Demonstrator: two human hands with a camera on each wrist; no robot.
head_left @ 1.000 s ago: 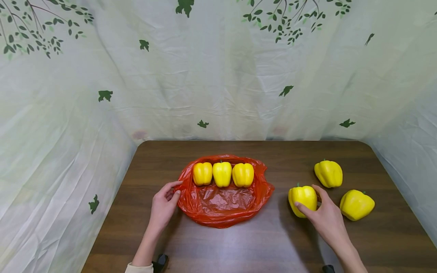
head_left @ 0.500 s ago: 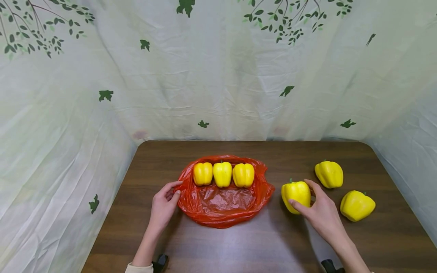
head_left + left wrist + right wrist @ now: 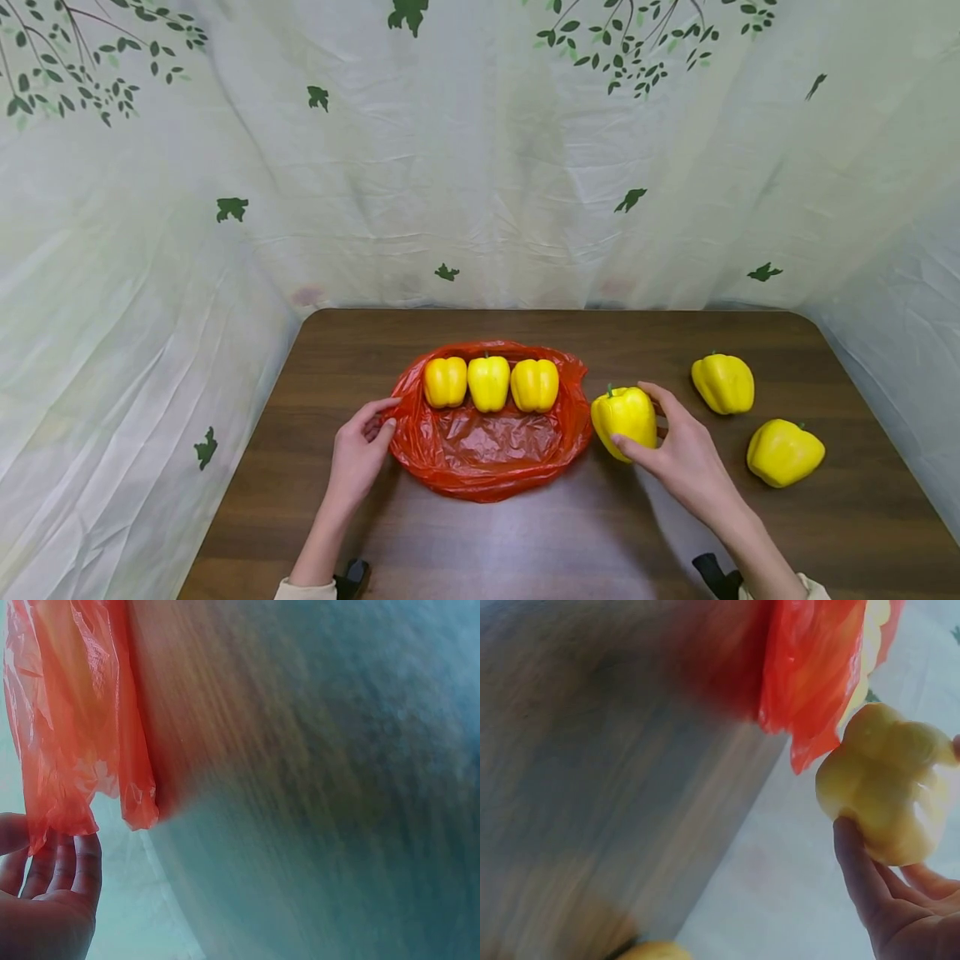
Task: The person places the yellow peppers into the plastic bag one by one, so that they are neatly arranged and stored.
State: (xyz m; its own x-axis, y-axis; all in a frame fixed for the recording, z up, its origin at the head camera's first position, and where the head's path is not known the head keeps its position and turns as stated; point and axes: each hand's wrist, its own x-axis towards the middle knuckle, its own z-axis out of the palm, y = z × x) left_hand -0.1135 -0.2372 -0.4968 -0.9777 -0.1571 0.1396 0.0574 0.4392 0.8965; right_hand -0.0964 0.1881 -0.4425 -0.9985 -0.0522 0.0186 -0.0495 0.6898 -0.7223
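Observation:
A red plastic bag [image 3: 491, 483] lies spread open on the table, with three yellow bell peppers [image 3: 489, 383] in a row along its far side. At the bag's left rim my left hand [image 3: 360, 450] pinches the film between thumb and fingers; the left wrist view shows the bag's edge [image 3: 67, 817] between them. My right hand [image 3: 686, 454] grips another yellow bell pepper [image 3: 624, 419] by its right side, stem up, just off the bag's right rim. In the right wrist view the held pepper [image 3: 889, 784] is lifted above the table, fingers underneath and round it.
Two more yellow bell peppers, one farther back [image 3: 722, 383] and one nearer [image 3: 785, 452], lie on the right of the brown wooden table [image 3: 480, 550]. A pale cloth with leaf prints [image 3: 495, 167] hangs behind the table and along both sides.
My right hand has carried its bell pepper leftward and slightly away from me, up to the bag's right rim. The left hand and the bag have stayed in place.

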